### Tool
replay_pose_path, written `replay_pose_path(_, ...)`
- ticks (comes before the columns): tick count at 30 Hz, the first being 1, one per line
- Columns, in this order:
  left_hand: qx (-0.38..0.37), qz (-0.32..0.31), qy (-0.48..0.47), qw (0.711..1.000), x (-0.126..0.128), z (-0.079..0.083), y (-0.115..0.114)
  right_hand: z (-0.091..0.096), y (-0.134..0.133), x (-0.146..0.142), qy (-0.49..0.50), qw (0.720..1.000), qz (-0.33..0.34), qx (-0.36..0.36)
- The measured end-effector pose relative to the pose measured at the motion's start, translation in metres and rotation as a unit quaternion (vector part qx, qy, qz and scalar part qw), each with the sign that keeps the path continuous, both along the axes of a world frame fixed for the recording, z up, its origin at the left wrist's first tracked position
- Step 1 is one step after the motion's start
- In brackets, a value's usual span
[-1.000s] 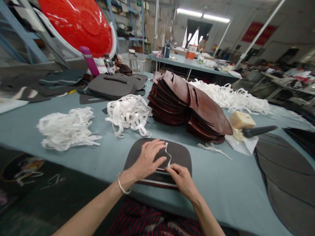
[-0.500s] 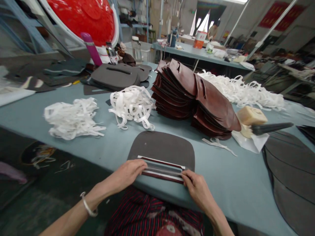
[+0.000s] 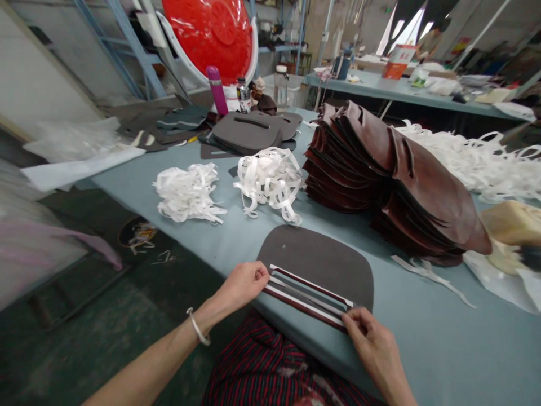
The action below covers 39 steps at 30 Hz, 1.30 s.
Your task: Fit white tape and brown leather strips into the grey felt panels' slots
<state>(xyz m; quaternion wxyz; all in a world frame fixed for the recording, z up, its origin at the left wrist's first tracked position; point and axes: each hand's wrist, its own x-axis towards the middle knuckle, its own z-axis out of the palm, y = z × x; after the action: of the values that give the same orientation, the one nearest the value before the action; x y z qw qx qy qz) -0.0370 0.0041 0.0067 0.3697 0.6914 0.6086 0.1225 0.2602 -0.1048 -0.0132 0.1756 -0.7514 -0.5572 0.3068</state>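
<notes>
A dark grey rounded panel (image 3: pixel 316 256) lies flat at the table's near edge. Its long slot is bordered by white strips, with dark red edges showing beside them. A thin greyish strip (image 3: pixel 305 294) stretches between my two hands along the slot. My left hand (image 3: pixel 246 280) pinches its left end, fingers curled together. At the other end, my right hand (image 3: pixel 372 334) grips the strip between thumb and fingers, close to the panel's right corner. Whether the strip touches the panel along its length, I cannot tell.
Beyond the panel lie two heaps of white strips (image 3: pixel 188 193) (image 3: pixel 270 180) and a tall stack of brown leather pieces (image 3: pixel 380 169). More grey panels (image 3: pixel 247 131) lie behind, near a purple bottle (image 3: pixel 217 90). A yellowish block (image 3: pixel 513 221) sits at right.
The view has turned left, so everything appears farther right. Both hands stay at the slot with the strip between them; its pale face shows more clearly now.
</notes>
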Motion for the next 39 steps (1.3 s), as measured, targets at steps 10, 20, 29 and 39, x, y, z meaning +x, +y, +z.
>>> replay_pose_path(10,-0.014,0.013,0.043,0.999,0.001,-0.005,0.006,-0.006,0.000,0.003,0.011,1.000,-0.015,0.000)
replay_pose_path(20,0.062,0.021,0.083,0.994,0.012,-0.003,-0.005,0.002,0.004,0.004,0.026,1.000,-0.001,-0.002)
replay_pose_path(29,0.317,-0.143,0.186,0.919,0.015,-0.014,-0.045,0.017,0.002,-0.001,0.033,0.998,-0.051,0.020)
replay_pose_path(39,0.314,-0.202,0.277,0.886,0.019,-0.017,-0.066,0.015,0.004,-0.005,-0.017,0.995,-0.093,0.026)
